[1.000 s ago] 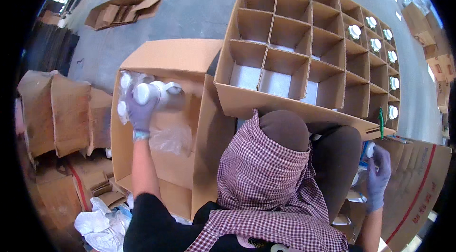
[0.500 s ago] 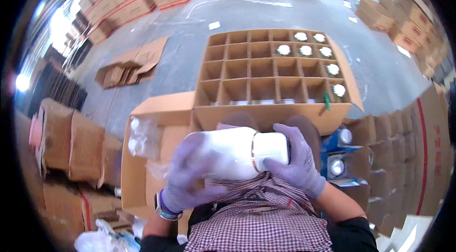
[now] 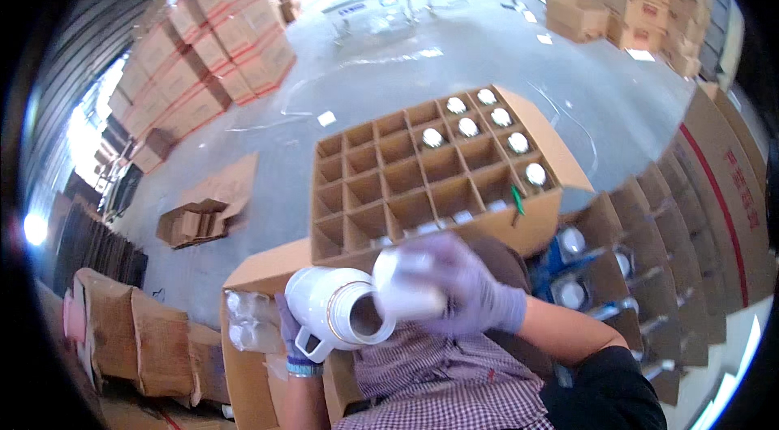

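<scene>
My left hand [image 3: 290, 334] is closed around a white vacuum flask [image 3: 318, 295] from its far side, so most of its fingers are hidden. The flask is tilted, its round mouth open toward me and its handle pointing down. Just right of the mouth, my right hand [image 3: 479, 288] grips a white cup lid [image 3: 398, 282], apart from the neck and smeared by motion. Both hands wear purple gloves. Beyond them stands a divided carton [image 3: 438, 182], with several white-topped items [image 3: 468, 127] in its far right cells. A green strip [image 3: 517, 201] hangs at its near right edge.
To my left, an open carton [image 3: 235, 381] holds clear plastic pieces [image 3: 250, 320]. Cardboard dividers [image 3: 649, 211] with blue boxes [image 3: 560, 255] stand at my right. A flattened carton [image 3: 231, 191] lies on the floor; stacked boxes [image 3: 219, 49] rise at the far left.
The cup lid has come off the flask and is now in my right hand. The flask has turned from lying sideways to mouth toward me, in my left hand. The view has swung and tilted.
</scene>
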A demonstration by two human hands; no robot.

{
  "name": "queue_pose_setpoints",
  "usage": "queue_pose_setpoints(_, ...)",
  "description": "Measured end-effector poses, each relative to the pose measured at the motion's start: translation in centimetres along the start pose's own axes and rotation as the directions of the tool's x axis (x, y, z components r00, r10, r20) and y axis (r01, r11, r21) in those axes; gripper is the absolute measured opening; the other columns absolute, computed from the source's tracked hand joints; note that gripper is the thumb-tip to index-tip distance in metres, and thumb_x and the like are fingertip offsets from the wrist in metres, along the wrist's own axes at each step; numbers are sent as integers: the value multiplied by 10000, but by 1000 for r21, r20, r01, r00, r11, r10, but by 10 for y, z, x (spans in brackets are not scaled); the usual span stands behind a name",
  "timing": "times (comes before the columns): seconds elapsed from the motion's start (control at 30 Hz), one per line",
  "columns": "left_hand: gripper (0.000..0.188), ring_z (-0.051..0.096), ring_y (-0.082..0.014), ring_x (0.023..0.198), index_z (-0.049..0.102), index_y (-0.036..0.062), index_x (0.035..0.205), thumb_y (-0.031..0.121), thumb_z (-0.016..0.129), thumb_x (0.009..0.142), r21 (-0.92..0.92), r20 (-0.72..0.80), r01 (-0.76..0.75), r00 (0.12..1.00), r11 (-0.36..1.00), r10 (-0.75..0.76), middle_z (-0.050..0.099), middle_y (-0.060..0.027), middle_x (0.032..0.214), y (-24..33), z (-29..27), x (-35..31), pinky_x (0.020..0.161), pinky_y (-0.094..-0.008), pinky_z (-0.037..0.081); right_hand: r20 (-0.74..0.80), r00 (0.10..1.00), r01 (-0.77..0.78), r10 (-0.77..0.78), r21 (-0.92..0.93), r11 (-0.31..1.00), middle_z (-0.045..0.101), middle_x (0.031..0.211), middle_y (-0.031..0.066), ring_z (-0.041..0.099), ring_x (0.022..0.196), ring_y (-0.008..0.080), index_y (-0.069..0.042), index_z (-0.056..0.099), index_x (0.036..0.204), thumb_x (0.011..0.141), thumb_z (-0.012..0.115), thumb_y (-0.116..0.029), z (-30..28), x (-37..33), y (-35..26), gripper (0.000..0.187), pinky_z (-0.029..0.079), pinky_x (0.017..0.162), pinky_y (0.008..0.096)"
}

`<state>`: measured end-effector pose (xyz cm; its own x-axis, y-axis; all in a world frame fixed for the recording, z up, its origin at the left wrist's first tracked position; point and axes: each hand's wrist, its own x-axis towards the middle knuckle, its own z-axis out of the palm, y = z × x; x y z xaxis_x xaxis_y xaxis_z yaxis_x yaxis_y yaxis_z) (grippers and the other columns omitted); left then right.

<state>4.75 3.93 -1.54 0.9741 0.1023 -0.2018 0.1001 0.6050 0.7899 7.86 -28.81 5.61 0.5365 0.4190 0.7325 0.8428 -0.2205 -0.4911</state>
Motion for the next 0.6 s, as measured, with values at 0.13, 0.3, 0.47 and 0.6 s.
queue_pose_setpoints(0.13, 732, 541, -300, 1294, 452, 70, 1464, 642, 369, 1015, 102, -24, -327, 943, 939, 331, 554, -156, 1417, 9, -39, 7, 1129, -458, 404, -87, 890, -404, 447, -605, 686, 489, 1359, 140, 536, 1169, 380, -231, 485, 1416, 668, 772, -234, 15, 28, 140, 801, 449, 990, 530)
queue_pose_setpoints(0.3, 731, 559, -270, 1217, 495, 38, 1385, 649, 321, 1025, 402, -206, -452, 803, 796, 559, 586, -152, 1306, 3, -24, -3, 1057, -424, 439, -5, 887, -268, 461, -820, 506, 429, 1458, 177, 471, 1306, 410, -194, 432, 1474, 795, 755, -454, 38, 12, 230, 795, 415, 1043, 570)
queue_pose_setpoints(0.47, 752, 566, -241, 1052, 565, -15, 1157, 659, 256, 1032, 723, -222, -437, 586, 535, 779, 596, -128, 1078, 2, -32, -25, 934, -389, 460, 466, 593, -805, 657, 348, 480, 586, 1319, 182, 570, 1206, 358, -105, 446, 1473, 960, 527, -611, 75, 21, 103, 725, 481, 991, 500)
queue_pose_setpoints(0.6, 753, 532, -239, 863, 545, -28, 1015, 650, 218, 1037, 787, 195, -600, 467, 147, 862, 551, -117, 963, -9, 0, -32, 827, -384, 446, 729, 522, -853, 444, 437, 286, 621, 1252, 116, 586, 1171, 229, -74, 419, 1492, 1027, 305, -659, 58, -10, 68, 756, 489, 996, 357)
